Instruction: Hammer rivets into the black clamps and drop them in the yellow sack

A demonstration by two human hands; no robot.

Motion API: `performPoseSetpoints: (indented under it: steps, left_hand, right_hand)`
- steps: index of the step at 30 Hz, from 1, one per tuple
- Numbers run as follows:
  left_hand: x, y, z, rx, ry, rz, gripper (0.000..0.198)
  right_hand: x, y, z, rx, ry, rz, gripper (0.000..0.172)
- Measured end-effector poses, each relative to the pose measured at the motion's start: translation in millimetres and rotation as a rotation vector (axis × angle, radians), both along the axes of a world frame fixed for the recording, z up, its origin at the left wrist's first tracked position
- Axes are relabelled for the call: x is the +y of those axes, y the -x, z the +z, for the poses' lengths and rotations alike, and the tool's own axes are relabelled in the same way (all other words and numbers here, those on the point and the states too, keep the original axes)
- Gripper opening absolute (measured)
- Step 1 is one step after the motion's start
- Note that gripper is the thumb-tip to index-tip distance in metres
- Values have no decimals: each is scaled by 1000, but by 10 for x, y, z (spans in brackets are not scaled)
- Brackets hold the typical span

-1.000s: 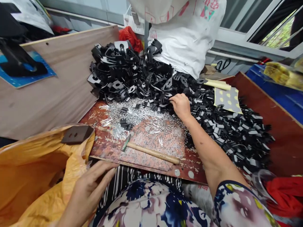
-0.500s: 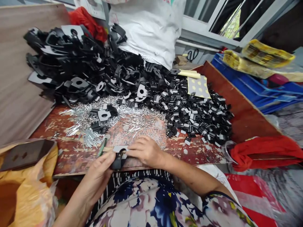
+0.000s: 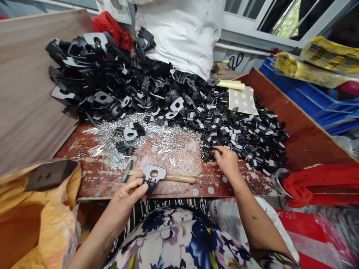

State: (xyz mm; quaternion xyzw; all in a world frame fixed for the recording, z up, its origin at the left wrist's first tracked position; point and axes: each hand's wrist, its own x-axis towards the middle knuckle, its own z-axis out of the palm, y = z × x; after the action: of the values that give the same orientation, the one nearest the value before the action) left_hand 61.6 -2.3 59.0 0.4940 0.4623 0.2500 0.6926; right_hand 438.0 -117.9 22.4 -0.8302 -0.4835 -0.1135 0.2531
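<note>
My left hand [image 3: 131, 190] grips a black plastic part [image 3: 155, 173] with a flat grey face and a round hole, above the table's front edge. Behind that part lies a hammer [image 3: 179, 178] with a wooden handle and a green head. Over on the right, my right hand [image 3: 227, 160] is at the near left edge of a heap of small black plastic clips [image 3: 241, 138]. Its thumb and finger are pinched on a small dark piece that looks like one of these clips. The fingertips partly cover it.
Loose metal pins [image 3: 165, 144] are strewn across the worn red tabletop [image 3: 213, 179]. Larger black parts [image 3: 98, 82] are piled at the back left. A white sack [image 3: 179, 37] stands behind. Wooden boards [image 3: 303, 123] wall the sides, and a yellow bag [image 3: 56, 213] hangs at front left.
My right hand has left the part in my left hand and moved right to the clip heap. The left hand still holds the part, now with its grey face turned up. More of the hammer shows.
</note>
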Motion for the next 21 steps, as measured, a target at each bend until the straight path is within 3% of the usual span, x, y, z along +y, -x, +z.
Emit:
performPoseSetpoints:
  steps: [3,6,9,13,21]
  left_hand:
    - [-4,-28,-29,33,-123,-82,40]
    - [-70,-155,-14,-39,-34,-144,33]
    - [-161,-346,30,-186,84,-174,29]
    - [-218,-496,74,-353,135,-136,26]
    - [-223,-431,42,-428,114,-152,21]
  right_hand:
    - [47,190,195,-68,-187,38,27]
    - [146,665,405,-10,-337,287,25]
    - [266,1225,506,237,-337,509,25]
    - [334,1645,454,389,-322,601,25]
    - [257,1736,328,445,-378,604,31]
